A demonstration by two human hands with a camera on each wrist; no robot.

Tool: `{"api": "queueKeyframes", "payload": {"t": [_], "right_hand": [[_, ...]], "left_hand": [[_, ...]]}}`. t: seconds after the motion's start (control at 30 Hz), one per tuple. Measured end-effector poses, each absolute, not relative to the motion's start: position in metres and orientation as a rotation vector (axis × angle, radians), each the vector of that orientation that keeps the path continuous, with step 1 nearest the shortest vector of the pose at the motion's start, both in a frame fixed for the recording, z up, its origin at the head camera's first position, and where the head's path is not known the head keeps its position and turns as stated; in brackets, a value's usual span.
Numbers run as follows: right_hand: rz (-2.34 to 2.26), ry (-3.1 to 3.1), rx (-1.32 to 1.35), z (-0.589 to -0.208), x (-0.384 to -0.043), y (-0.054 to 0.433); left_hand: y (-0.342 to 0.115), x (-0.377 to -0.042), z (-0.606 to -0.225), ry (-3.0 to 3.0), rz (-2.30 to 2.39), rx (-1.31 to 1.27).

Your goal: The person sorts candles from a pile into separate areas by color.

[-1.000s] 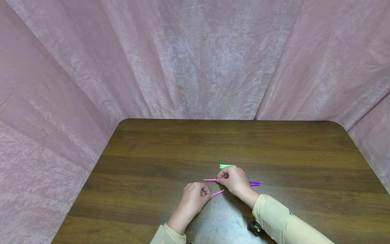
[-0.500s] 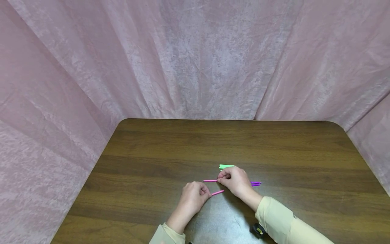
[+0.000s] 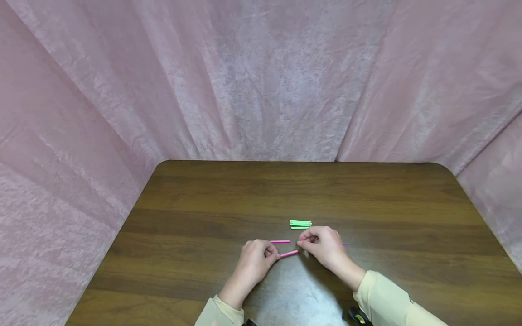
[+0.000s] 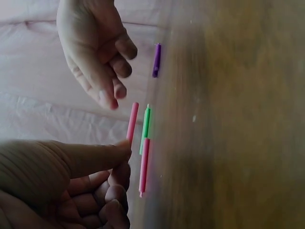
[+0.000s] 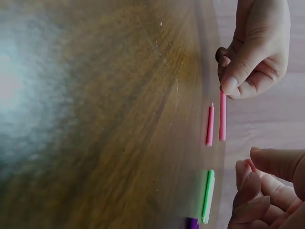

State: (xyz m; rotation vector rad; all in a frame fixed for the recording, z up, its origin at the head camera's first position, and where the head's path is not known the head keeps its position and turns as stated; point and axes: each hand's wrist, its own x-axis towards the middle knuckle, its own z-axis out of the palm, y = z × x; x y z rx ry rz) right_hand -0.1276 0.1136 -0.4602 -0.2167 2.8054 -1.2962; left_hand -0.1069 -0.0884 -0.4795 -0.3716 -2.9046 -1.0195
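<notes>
My left hand (image 3: 254, 259) pinches one end of a thin pink stick (image 3: 289, 254) between thumb and fingertips; its free end points right. Just beyond it, a second pink stick (image 3: 280, 241) with a narrow tip (image 4: 141, 194) lies on the table, its left end hidden behind that hand in the head view. My right hand (image 3: 327, 248) hovers to the right of both pink sticks, fingers loosely bent and nothing in its grasp. Between thumb and forefinger of that hand a small gap shows in the right wrist view.
Several green sticks (image 3: 300, 223) lie side by side on the brown wooden table (image 3: 228, 194), farther back than the hands. Purple sticks (image 4: 156, 60) lie to the right, mostly hidden by my right hand in the head view. Pink curtains (image 3: 261, 90) surround the table.
My right hand has let go of the pink stick on the table and moved slightly right and nearer. The left hand keeps its pink stick, almost in place.
</notes>
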Motion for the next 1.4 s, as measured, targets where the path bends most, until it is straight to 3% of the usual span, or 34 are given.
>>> {"api": "queueKeyframes", "payload": {"t": [1.4], "right_hand": [[-1.481,2.646,-0.028,-0.462,-0.089,0.17]], "left_hand": [[-0.095,-0.127,-0.472,-2.923,-0.832,-0.512]]}}
